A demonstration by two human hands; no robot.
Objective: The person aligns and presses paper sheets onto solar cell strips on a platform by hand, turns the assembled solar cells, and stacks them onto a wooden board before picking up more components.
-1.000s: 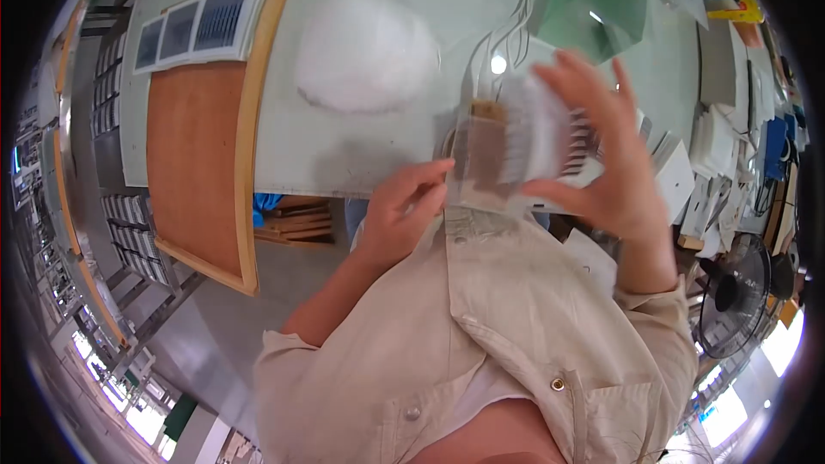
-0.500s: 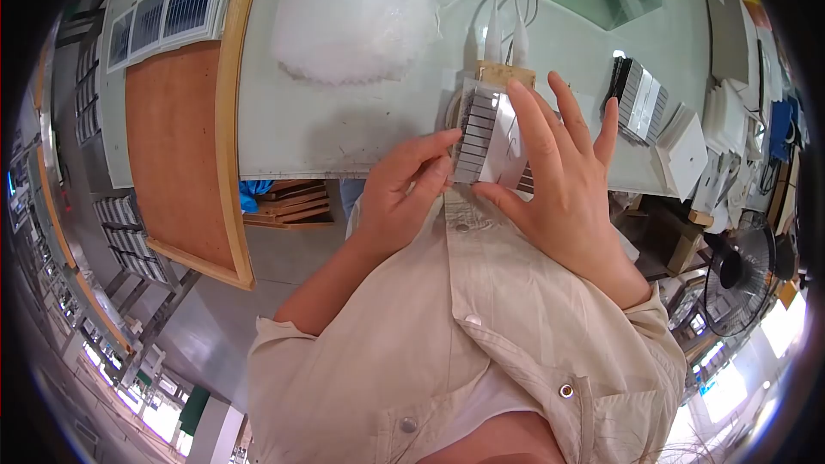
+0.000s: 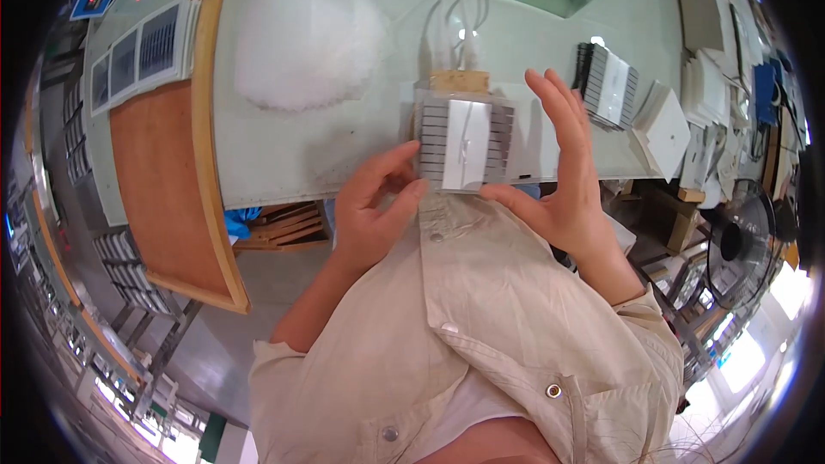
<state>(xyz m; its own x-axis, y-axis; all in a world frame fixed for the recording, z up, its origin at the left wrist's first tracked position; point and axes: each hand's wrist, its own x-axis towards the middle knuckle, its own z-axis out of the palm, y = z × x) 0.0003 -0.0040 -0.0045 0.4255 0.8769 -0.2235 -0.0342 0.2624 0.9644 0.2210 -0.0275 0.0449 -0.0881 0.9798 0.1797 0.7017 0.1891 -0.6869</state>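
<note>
A small flat panel [image 3: 431, 155] with grey and dark stripes lies near the table's front edge, a white strip [image 3: 465, 142] running down its middle. At its left edge is my left hand [image 3: 374, 206], thumb and forefinger parted and the fingertips at or just beside the edge. My right hand [image 3: 567, 180] is spread wide on the other side, its thumb tip by the panel's lower right corner and its fingers raised off the table. Directly behind the panel sits a wooden block [image 3: 460, 81] with white cables [image 3: 455, 21] leading away from it.
Left of centre is a white fluffy-looking heap [image 3: 309, 43]. A wood-framed board [image 3: 168, 180] carrying panel sheets [image 3: 159, 43] overhangs the table's left side. Another striped stack [image 3: 608, 86] and white pieces [image 3: 662, 133] lie right; a fan [image 3: 735, 241] stands below them.
My right hand has moved off the panel to its right, uncovering the striped face and white strip. My left hand stays by the left edge, and the whole view has shifted slightly.
</note>
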